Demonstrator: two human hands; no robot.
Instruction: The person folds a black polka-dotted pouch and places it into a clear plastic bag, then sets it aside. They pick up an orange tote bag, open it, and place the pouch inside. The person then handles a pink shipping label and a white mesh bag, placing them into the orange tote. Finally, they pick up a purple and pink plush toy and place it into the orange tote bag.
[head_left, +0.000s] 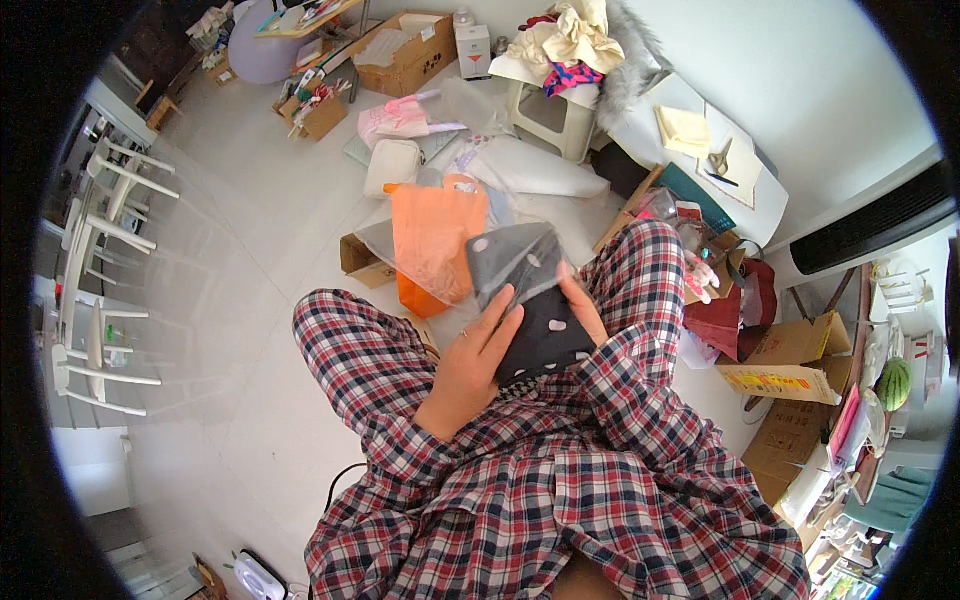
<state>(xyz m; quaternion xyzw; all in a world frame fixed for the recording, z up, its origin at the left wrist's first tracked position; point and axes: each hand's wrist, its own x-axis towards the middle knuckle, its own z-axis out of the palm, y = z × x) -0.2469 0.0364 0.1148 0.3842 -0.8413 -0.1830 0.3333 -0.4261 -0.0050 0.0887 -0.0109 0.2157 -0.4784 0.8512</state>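
Observation:
A flat black fabric piece with pale dots (536, 322) is in front of my lap, its upper half covered by a clear plastic bag (517, 259). My left hand (480, 352) holds it from the left side, fingers lying across the plastic's lower part. On the right edge, my right hand (581, 304) grips the same piece, with part of the hand hidden behind it. Just beyond the plastic, an orange bag (431, 240) stands on the floor, partly seen through the clear film. A small cardboard box (367, 262) sits to its left.
A white stool (551, 120) bears heaped cloth. Scissors (720, 157) and a yellow cloth (681, 129) lie on a white tabletop (757, 195) at right. An open carton (787, 360) stands beside my right knee; a white pouch (394, 167) lies ahead.

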